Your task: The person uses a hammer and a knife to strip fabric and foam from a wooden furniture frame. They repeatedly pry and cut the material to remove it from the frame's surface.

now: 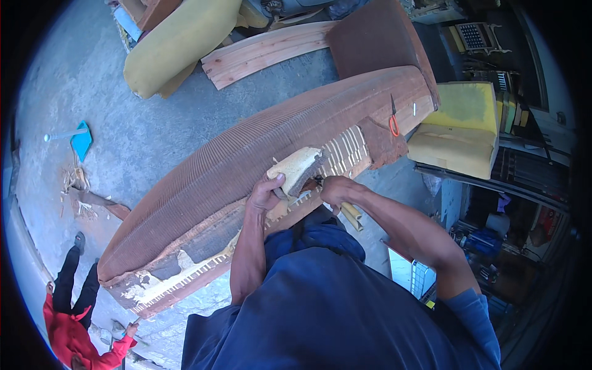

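A long curved sofa piece in ribbed brown fabric [246, 142] lies across the middle, its wooden edge toward me. My left hand [266, 192] grips a peeled-back flap of upholstery fabric [300, 168], its pale backing turned up, thumb on top. Beside it, my right hand [338, 192] is closed around pincers [351, 213] with two yellowish handles jutting out below the fist. Their dark jaws are near the flap's edge, partly hidden. Pale slatted strips [345, 150] show along the frame where the cover is off. Orange-handled scissors [394, 123] lie on the sofa's right end.
A person in a red top [77, 336] stands at lower left. A blue dustpan [81, 142] and scraps [79, 185] are on the floor at left. Boards [265, 52] and yellow foam cushions [185, 43] lie beyond; a yellow seat [453, 148] stands at right.
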The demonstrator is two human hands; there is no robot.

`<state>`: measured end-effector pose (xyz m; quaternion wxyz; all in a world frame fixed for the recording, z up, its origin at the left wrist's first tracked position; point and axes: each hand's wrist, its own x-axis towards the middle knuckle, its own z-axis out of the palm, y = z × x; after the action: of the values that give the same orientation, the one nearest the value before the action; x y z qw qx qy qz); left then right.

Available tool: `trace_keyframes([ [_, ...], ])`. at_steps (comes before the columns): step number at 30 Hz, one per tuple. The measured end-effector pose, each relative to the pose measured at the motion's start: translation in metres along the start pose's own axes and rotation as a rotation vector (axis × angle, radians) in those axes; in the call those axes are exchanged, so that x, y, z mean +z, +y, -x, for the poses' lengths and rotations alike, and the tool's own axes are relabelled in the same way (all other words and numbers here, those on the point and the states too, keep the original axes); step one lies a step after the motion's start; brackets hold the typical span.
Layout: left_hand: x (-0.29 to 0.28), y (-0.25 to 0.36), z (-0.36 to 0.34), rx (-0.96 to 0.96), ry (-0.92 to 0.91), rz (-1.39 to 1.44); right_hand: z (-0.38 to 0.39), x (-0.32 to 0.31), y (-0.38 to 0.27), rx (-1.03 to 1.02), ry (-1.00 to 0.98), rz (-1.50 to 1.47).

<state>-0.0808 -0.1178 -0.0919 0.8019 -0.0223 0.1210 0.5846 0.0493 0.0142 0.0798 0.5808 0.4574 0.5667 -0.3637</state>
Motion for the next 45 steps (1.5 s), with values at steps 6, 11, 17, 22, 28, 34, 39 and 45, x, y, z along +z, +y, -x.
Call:
trace_keyframes([
  [6, -0.003, -0.008, 0.002, 0.019, 0.043, -0.003, 0.017, -0.018, -0.024, 0.038, -0.025, -0.114],
  [11, -0.001, -0.008, 0.002, -0.018, 0.020, 0.014, 0.001, -0.025, -0.015, -0.025, -0.161, -0.184],
  [17, -0.007, -0.012, -0.002, 0.009, 0.030, 0.017, 0.014, -0.008, 0.026, 0.058, -0.111, -0.370],
  [22, -0.010, -0.006, -0.010, 0.028, -0.044, 0.070, 0.033, 0.018, 0.072, -0.065, -0.051, -0.427],
  [28, -0.002, 0.001, -0.006, -0.006, -0.049, 0.057, 0.036, 0.035, 0.063, -0.084, 0.117, -0.356],
  [34, -0.008, -0.003, -0.004, -0.031, -0.001, 0.060, 0.026, 0.029, 0.053, 0.051, 0.079, -0.330],
  [39, -0.005, 0.000, -0.004, -0.029, -0.050, 0.046, 0.037, 0.009, 0.017, 0.141, 0.062, -0.337],
  [45, -0.005, 0.001, -0.003, -0.040, -0.093, 0.049, 0.026, -0.014, -0.011, 0.117, -0.056, -0.295],
])
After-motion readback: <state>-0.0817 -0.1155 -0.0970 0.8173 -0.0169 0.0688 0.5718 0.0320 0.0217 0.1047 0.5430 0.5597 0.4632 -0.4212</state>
